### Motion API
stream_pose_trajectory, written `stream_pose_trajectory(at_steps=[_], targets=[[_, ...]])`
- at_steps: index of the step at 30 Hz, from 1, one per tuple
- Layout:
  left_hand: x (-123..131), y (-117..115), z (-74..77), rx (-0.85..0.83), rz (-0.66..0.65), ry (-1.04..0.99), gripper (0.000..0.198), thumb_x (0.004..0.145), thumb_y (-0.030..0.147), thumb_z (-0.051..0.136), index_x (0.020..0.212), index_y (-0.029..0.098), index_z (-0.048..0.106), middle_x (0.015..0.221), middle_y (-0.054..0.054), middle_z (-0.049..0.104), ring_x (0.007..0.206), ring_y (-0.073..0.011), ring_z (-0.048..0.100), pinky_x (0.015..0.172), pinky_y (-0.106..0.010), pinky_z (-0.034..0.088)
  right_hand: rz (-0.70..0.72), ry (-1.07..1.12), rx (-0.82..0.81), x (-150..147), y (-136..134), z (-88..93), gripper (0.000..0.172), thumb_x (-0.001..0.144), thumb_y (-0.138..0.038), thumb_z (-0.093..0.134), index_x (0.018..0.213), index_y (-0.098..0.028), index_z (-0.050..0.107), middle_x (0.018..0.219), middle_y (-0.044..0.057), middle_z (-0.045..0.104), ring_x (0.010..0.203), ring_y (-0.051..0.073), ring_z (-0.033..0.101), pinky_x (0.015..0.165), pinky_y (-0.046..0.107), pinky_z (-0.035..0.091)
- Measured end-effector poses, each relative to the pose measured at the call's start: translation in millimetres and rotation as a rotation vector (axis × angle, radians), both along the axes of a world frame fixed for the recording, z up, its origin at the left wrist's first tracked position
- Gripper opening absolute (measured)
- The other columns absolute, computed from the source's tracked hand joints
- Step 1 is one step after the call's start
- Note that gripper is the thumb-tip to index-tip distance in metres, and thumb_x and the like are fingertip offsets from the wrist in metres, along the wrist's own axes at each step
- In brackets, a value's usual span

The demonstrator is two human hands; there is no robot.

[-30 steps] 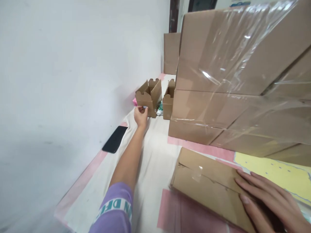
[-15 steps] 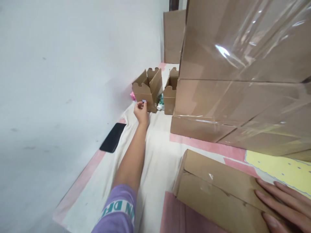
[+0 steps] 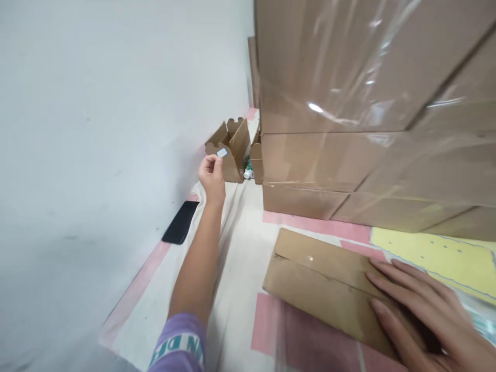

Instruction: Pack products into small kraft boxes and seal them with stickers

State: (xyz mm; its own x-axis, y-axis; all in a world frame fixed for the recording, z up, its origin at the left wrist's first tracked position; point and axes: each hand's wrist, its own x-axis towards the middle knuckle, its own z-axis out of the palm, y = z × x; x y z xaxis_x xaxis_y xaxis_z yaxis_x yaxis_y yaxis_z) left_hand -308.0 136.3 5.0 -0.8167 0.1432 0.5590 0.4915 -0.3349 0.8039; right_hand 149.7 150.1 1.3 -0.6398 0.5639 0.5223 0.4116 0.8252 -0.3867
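Cartons (image 3: 349, 98) just beyond closed box (image 3: 318, 284)

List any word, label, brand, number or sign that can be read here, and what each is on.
"N DE": teal letters on the white band of the purple sleeve; the last letter is unsure and the rest is cut off.
Blue-edged label in the left hand: too small to read.
Green, white-capped container: too blurred.
Teal print at the right edge: too blurred.

Brn. box (image 3: 329, 292) lies closed, sm. label (image 3: 221, 153) (blue-edged) apart.
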Motion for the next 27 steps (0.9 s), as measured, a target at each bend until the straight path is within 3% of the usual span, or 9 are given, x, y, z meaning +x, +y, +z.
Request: stream_pose_trajectory(at_steps=[3,6,10,13,17,20,22,23,27], targets=[[77.6,-40.1,44.7,-0.051,-0.207,0.257,0.021,0.087,0.033,0.072,0.077,0.021,0.059,0.07,0.003,0.053,0.066,-0.0109,0.049,0.067,-0.025,0.042,0.026,0.079,-0.012,0.4,-11.8,22.8,0.045,0.099,-0.033,0.058,0.143,-0.027,0.056,0.144,0.013,0.06,0.132,0.038,0.057,0.107,0.061,0.049],[167.3,-79.8,67.8,-0.211,-0.525,0.632,0.011,0.093,0.019,0.064,0.084,0.023,0.059,0.075,0.001,0.061,0.072,-0.0131,0.057,0.068,-0.028,0.045,0.108,0.191,0.015,11.9,-21.3,45.4,0.054,0.094,-0.027,0.065,0.147,-0.027,0.053,0.139,0.015,0.063,0.128,0.036,0.059,0.107,0.055,0.051],[261.2,-108.5,68.4,-0.431,-0.789,0.809,0.01,0.092,0.016,0.066,0.091,0.023,0.059,0.077,0.001,0.066,0.069,-0.0129,0.058,0.069,-0.032,0.044,0.276,0.278,-0.107,28.9,-34.9,62.0,0.043,0.093,-0.02,0.068,0.135,-0.029,0.062,0.115,0.01,0.072,0.104,0.027,0.069,0.087,0.042,0.06],[300.0,-113.8,58.5,-0.422,-0.845,0.802,0.009,0.093,0.016,0.065,0.094,0.022,0.059,0.079,0.001,0.067,0.071,-0.0128,0.06,0.071,-0.032,0.044,0.381,0.348,-0.206,42.0,-46.1,64.3,0.027,0.093,-0.009,0.062,0.114,-0.026,0.068,0.097,0.005,0.072,0.088,0.02,0.068,0.074,0.034,0.058],[311.3,-113.1,46.3,-0.5,-0.805,0.77,0.021,0.094,0.024,0.067,0.113,0.024,0.06,0.09,-0.002,0.07,0.082,-0.0162,0.064,0.076,-0.033,0.05,0.356,0.358,-0.213,65.5,-46.1,58.2,0.02,0.095,-0.006,0.057,0.103,-0.022,0.067,0.09,0.004,0.07,0.084,0.018,0.065,0.073,0.032,0.055],[289.1,-106.0,36.1,-0.738,-0.461,0.729,0.045,0.096,0.04,0.062,0.137,0.025,0.054,0.121,-0.012,0.069,0.113,-0.0263,0.064,0.097,-0.045,0.05,0.277,0.328,-0.144,80.9,-21.7,45.8,0.017,0.098,-0.009,0.055,0.1,-0.022,0.066,0.089,0.005,0.068,0.083,0.018,0.064,0.072,0.032,0.052],[265.1,-98.1,29.3,-0.944,-0.22,0.647,0.055,0.097,0.048,0.056,0.144,0.021,0.05,0.143,-0.018,0.059,0.136,-0.0348,0.053,0.113,-0.058,0.04,0.261,0.278,-0.127,85.1,2.7,33.6,0.015,0.1,-0.013,0.053,0.096,-0.022,0.065,0.09,0.005,0.069,0.083,0.018,0.064,0.072,0.032,0.051],[252.9,-94.1,26.5,-1.04,-0.184,0.605,0.059,0.098,0.052,0.052,0.147,0.018,0.048,0.15,-0.019,0.054,0.142,-0.0371,0.047,0.117,-0.061,0.036,0.268,0.238,-0.141,84.9,14.8,26.6,0.016,0.102,-0.015,0.052,0.095,-0.022,0.064,0.09,0.005,0.069,0.084,0.019,0.064,0.074,0.032,0.051],[220.3,-84.9,22.6,-1.236,-0.35,0.564,0.06,0.101,0.058,0.042,0.151,0.024,0.046,0.159,-0.012,0.049,0.147,-0.0304,0.044,0.124,-0.054,0.033,0.35,0.037,-0.265,74.8,46.9,-2.3,0.023,0.104,-0.016,0.044,0.095,-0.02,0.065,0.097,0.006,0.072,0.089,0.019,0.067,0.078,0.033,0.051]])
